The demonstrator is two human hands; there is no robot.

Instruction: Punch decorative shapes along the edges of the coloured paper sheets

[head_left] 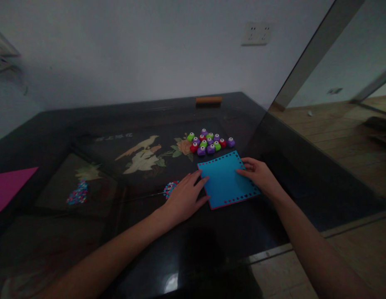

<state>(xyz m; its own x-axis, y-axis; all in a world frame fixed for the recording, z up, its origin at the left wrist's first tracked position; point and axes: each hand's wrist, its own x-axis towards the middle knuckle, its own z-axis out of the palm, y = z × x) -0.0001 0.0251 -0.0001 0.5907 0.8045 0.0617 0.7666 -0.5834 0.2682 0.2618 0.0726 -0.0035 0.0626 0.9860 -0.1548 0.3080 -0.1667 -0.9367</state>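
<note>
Pink paper (10, 187) lies at the far left edge of the dark table (55, 249), partly cut off by the frame. To its right, a small heap of coloured paper bits (77, 193) sits on the glass, and a second heap (170, 189) lies just beside your left hand (184, 200).

Your left hand rests flat on the table with the fingers spread apart. The fingertips touch the left edge of the blue sheet (225, 180).

This sheet lies flat near the middle of the table, between your two hands. It has a row of small punched holes along its edges, and a red edge shows under it. Behind the sheet stands a cluster of small punches (209, 142) in green, purple and red, close to its far edge.

Your right hand (259, 176) lies on the right side of the sheet with the fingers slightly bent and close together. Whether the thumb grips the edge from below cannot be told.
</note>
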